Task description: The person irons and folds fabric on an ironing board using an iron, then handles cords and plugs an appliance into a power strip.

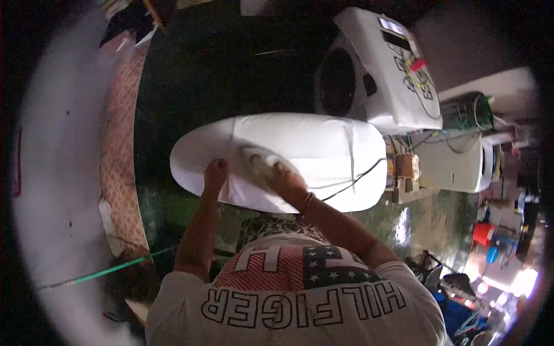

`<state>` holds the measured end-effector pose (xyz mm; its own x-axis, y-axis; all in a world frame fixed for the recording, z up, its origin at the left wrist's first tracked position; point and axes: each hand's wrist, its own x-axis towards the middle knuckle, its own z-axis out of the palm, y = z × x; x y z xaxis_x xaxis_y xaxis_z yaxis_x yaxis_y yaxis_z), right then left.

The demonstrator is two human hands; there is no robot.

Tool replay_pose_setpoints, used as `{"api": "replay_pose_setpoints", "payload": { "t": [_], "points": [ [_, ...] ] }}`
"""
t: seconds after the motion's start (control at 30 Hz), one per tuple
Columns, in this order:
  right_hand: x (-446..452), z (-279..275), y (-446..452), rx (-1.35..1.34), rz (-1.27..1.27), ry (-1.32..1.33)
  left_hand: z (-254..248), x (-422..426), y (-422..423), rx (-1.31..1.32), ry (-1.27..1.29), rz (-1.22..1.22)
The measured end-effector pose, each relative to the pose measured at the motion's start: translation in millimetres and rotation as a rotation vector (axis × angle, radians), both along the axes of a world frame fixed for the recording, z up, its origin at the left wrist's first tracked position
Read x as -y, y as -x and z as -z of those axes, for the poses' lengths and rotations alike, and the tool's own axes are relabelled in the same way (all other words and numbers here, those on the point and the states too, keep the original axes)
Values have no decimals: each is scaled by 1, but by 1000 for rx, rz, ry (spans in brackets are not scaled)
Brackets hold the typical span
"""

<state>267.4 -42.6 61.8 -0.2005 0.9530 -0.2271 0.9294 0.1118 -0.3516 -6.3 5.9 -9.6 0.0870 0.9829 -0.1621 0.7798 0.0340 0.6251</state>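
A white ironing board (196, 144) lies across the middle of the head view, with a white cloth (323, 135) spread over it. My right hand (284, 180) is closed around the handle of a clothes iron (254, 158), whose outline is smeared by motion. The iron rests on or just over the cloth; which one I cannot tell. To its left, my left hand (216, 172) is drawn together on the cloth near the rounded end, its fingertips hard to make out. A dark cord (363, 175) runs from near my right wrist to the board's right edge.
Beyond the board stands a white front-loading washing machine (392, 86) with cables on top. To the right are cardboard boxes (407, 167) and another white appliance (453, 161). A green pole (109, 269) slants at lower left. Clutter with a red bucket (483, 233) fills the far right.
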Motion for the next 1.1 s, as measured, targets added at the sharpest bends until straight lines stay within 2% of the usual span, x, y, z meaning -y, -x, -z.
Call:
{"api": "replay_pose_setpoints", "payload": {
  "t": [0.07,0.1,0.13,0.17,0.23,0.3,0.33,0.4,0.43,0.47,0.57,0.6,0.67,0.7,0.73,0.77,0.8,0.83,0.87,0.9,0.97,1.03,1.07,1.1],
  "points": [
    [-20,-33,-34,-102,297,216,10,-14,-6,-148,-76,113],
    [-22,-51,-61,-164,362,168,17,-17,-9,-183,-124,124],
    [-23,-32,-93,-106,322,107,20,-18,-13,-217,-171,129],
    [-20,-11,-123,-49,280,46,6,-20,-20,-157,-37,87],
    [11,-22,-154,-510,732,75,-38,-30,-35,-43,219,4],
    [57,-20,-169,-625,807,41,-41,-30,-36,17,296,-97],
    [76,-28,-165,-465,838,30,-41,-29,-36,48,336,-150],
    [89,-60,-157,-243,876,33,-34,-28,-33,-41,215,-114],
    [84,-58,-159,-306,900,15,-26,-29,-31,-88,156,-93],
    [75,-52,-163,-369,928,-1,-3,-34,-22,-58,231,-67],
    [32,-23,-189,-570,1026,-30,15,-37,-14,19,315,-150],
    [17,-21,-194,-278,884,-123,6,-35,-17,42,286,-99],
    [14,-20,-203,-349,962,-76,-20,-38,-22,92,226,14],
    [24,-37,-199,-109,901,-57,-14,-40,-23,26,215,-15],
    [47,1,-217,-427,1016,-115,1,-39,-19,-34,204,-48],
    [59,-28,-216,-402,1073,-44,11,-39,-15,-92,193,-83],
    [70,-62,-213,-377,1127,29,12,-40,-14,-32,264,-120],
    [85,-42,-229,-506,1176,-64,11,-41,-14,28,337,-159],
    [107,-28,-247,-326,1189,-67,11,-42,-17,86,410,-200],
    [110,-58,-252,-147,1191,-69,-7,-40,-27,69,382,-181],
    [128,-80,-289,-63,1222,-41,-75,-33,-54,31,319,-149],
    [141,-124,-317,-226,1235,-101,-15,-47,-21,-195,230,160],
    [149,-128,-338,-81,1158,-75,16,-51,-8,-341,143,290],
    [150,-138,-351,-123,1157,-73,29,-53,-1,-489,52,421]
  ]
}}
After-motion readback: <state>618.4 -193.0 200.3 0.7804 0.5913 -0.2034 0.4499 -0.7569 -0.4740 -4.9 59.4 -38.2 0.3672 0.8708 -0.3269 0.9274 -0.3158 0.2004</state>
